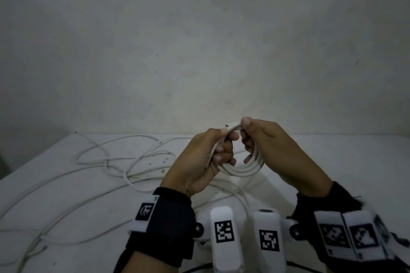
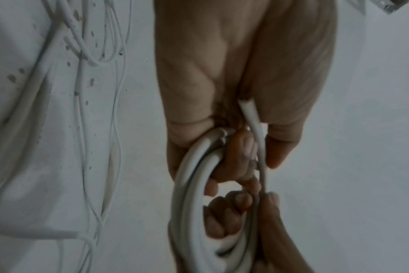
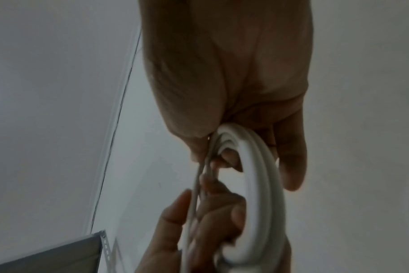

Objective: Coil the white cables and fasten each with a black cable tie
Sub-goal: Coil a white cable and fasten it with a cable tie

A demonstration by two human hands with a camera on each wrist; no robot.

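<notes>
Both hands up on one coiled white cable, held above the table

Left hand (image 1: 199,162) curls round the coil (image 1: 244,169); right hand (image 1: 268,146) pinches its top. Loose white cables (image 1: 115,162) sprawl across the white table (image 1: 332,162) behind and left.

left hand (image 1: 200,162) + right hand (image 1: 273,146) grip white cable coil (image 1: 244,168) above table (image 1: 332,162) | loose cables (image 1: 115,162) lie left

Dim, greyish light – wrist views soft w/ motion blur, edges warped.
</notes>
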